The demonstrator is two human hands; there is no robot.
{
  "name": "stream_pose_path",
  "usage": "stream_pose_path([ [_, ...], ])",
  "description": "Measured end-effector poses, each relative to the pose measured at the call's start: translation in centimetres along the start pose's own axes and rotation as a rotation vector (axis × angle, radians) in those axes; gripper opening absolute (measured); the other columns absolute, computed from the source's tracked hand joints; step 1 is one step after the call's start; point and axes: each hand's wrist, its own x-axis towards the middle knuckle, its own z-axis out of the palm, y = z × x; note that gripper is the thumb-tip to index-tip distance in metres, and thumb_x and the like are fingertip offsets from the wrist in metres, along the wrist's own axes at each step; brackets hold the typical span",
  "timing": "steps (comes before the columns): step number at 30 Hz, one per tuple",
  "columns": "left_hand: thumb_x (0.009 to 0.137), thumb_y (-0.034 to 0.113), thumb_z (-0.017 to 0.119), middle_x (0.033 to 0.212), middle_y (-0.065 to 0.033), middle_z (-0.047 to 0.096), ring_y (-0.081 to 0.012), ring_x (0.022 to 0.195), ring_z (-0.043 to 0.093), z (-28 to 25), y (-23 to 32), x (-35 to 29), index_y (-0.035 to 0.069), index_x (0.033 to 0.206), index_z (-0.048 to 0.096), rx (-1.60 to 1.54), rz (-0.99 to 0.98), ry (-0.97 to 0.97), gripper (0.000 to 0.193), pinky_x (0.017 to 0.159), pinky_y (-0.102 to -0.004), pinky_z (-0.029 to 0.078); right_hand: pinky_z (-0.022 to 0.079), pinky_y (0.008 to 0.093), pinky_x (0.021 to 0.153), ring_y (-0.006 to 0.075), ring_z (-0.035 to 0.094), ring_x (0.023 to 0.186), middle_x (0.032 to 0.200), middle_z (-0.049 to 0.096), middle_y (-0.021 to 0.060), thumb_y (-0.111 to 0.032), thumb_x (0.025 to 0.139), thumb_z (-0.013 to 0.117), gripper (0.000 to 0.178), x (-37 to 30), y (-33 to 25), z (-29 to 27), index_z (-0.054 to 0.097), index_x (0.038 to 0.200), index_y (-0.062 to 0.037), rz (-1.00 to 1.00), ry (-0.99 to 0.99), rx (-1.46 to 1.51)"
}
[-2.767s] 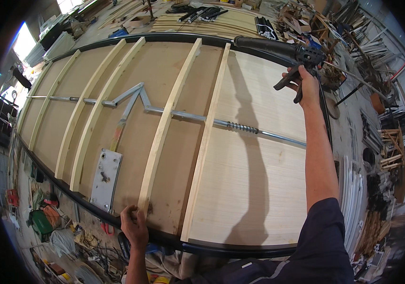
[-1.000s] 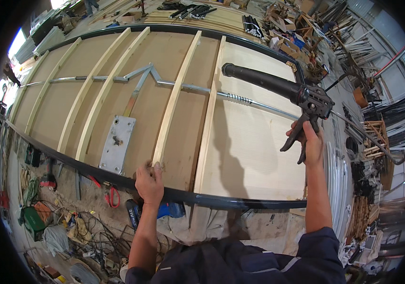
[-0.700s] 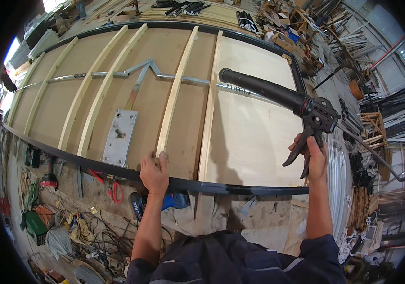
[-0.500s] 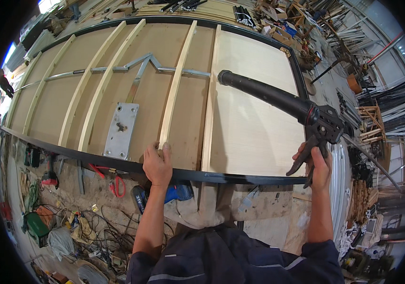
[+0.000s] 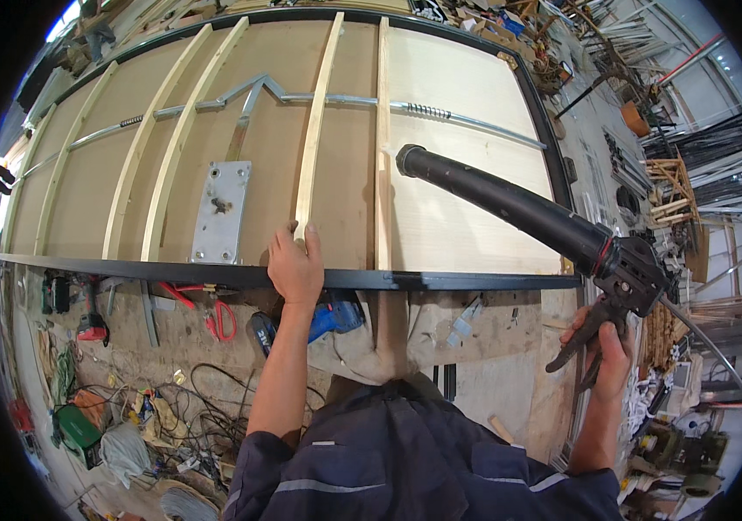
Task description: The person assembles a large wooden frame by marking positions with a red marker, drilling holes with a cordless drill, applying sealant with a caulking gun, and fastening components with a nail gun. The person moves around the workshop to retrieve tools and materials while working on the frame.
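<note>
My right hand [image 5: 607, 352] is closed round the handle of a black caulking gun [image 5: 510, 201]. The gun's barrel slants up to the left over the pale board [image 5: 466, 78], its tip near a wooden slat [image 5: 383, 148]. My left hand [image 5: 295, 265] grips the near end of another wooden slat [image 5: 321, 122], beside the near edge of the black metal frame [image 5: 484, 280]. Inside that frame several slats run across a brown panel [image 5: 258, 191]. A jointed metal rod [image 5: 362, 100] with springs passes through them. A grey metal plate [image 5: 222, 217] lies left of my left hand.
Below the frame are a blue power tool [image 5: 336, 319], red-handled scissors [image 5: 221, 321] and a red-and-black drill [image 5: 91, 321]. Tangled cables [image 5: 215, 404] and a green case [image 5: 76, 430] lie lower left. Metal bars [image 5: 709, 143] are piled at right; a person [image 5: 95, 30] is at far left.
My right hand and the caulking gun have moved right and nearer to me. More of the rod, with its right spring, now shows. My left hand stays on its slat; the view has shifted.
</note>
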Motion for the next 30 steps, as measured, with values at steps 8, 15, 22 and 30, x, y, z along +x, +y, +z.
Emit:
stream_pose_path([
  [8,0.097,0.034,0.061,0.105,-0.0197,0.067,-0.0384,0.102,0.062,-0.1,-0.3,-0.2,-0.001,0.111,0.06,-0.052,-0.026,-0.017,0.037,0.085,-0.0471,0.05,0.058,0.0453,0.077,0.0299,0.068,0.084,0.099,0.061,0.019,-0.031,0.096,0.058,0.055,-6.9,-2.3,-1.2,0.043,0.135,0.0044,0.031,0.035,0.001],
  [15,0.097,0.035,0.061,0.107,-0.0196,0.066,-0.0382,0.103,0.062,-0.7,-0.4,-0.4,-0.001,0.11,0.06,-0.083,-0.039,-0.039,0.038,0.086,-0.0468,0.05,0.055,0.052,0.092,0.0387,0.068,0.105,0.12,0.062,0.0273,-0.03,0.092,0.066,0.059,-10.0,-2.8,-2.5,0.048,0.133,0.0081,-0.004,-0.006,-0.091],
  [22,0.097,0.033,0.062,0.106,-0.0181,0.067,-0.0367,0.102,0.062,-0.7,-0.8,-0.6,0.001,0.109,0.061,-0.075,-0.013,-0.039,0.034,0.085,-0.0467,0.051,0.051,0.0411,0.092,0.0319,0.068,0.1,0.114,0.067,0.0205,-0.021,0.08,0.073,0.054,-11.6,-3.4,-8.1,0.059,0.126,0.0053,-0.179,-0.156,-0.766],
  [30,0.097,0.023,0.062,0.094,-0.0171,0.067,-0.0284,0.082,0.065,-1.4,1.8,-3.5,-0.002,0.107,0.062,-0.446,-0.081,-0.064,0.026,0.075,-0.0382,0.052,0.055,0.048,0.086,0.0414,0.068,0.1,0.11,0.067,0.0233,-0.036,0.077,0.073,0.067,-7.7,-9.8,-1.0,0.05,0.135,-0.0106,-0.49,-0.589,-0.859],
])
